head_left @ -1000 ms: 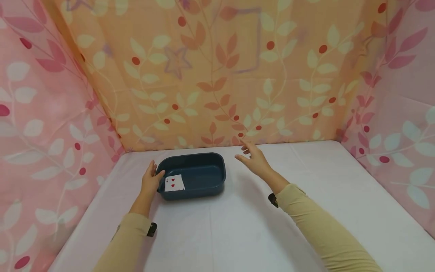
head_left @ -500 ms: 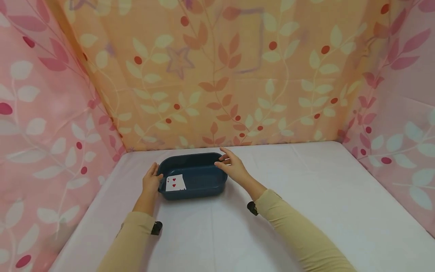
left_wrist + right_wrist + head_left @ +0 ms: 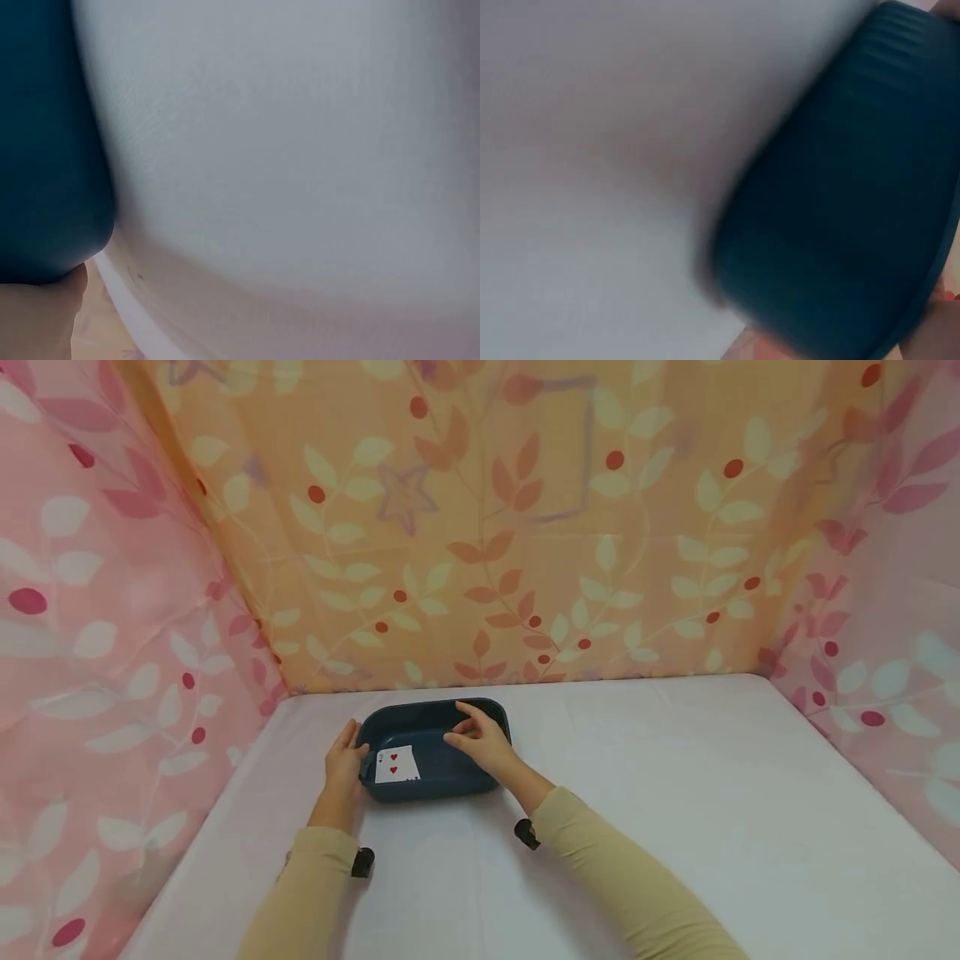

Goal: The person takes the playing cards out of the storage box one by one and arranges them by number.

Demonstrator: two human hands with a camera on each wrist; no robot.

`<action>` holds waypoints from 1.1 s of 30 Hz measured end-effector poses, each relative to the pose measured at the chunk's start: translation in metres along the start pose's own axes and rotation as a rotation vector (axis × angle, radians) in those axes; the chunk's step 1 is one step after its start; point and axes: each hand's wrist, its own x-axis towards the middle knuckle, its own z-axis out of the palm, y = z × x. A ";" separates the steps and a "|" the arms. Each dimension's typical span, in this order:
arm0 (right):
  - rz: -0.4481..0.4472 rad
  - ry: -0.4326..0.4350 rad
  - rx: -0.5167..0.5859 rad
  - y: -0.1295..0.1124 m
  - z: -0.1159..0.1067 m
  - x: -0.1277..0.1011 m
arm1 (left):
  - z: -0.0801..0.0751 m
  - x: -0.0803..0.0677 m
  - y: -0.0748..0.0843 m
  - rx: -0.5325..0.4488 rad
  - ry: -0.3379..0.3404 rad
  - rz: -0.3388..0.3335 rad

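A dark blue oblong basin [image 3: 431, 792] stands on the white-covered table. Inside it, at the left end, lies a white playing card [image 3: 396, 764] with red hearts showing; the basin's front rim hides its lower edge. My left hand [image 3: 343, 770] holds the basin's left end, thumb at the rim and fingers along the outside. Over the right half of the basin hovers my right hand [image 3: 486, 746], thumb and forefinger apart, holding nothing. The basin's outer wall [image 3: 840, 187] fills much of the right wrist view, and its side [image 3: 45, 135] shows at the left wrist view's edge.
White cloth covers the table [image 3: 675, 793]. An orange leaf-patterned curtain [image 3: 562, 552] rises along its back edge. Pink patterned curtains close off the left [image 3: 135, 635] and right [image 3: 892, 610] sides.
My right hand has moved left, from beside the basin to over its right half. My left hand stays at the basin's left end. The whole head view has shifted slightly.
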 end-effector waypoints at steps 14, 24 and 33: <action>0.130 -0.209 -0.142 0.004 0.019 0.018 | 0.003 -0.001 0.000 -0.143 0.045 -0.010; 0.190 -0.385 -0.245 0.013 0.039 0.032 | 0.006 -0.003 -0.003 -0.146 0.097 -0.002; 0.165 -0.417 -0.348 0.019 0.057 0.047 | 0.007 0.000 -0.001 -0.121 0.119 0.013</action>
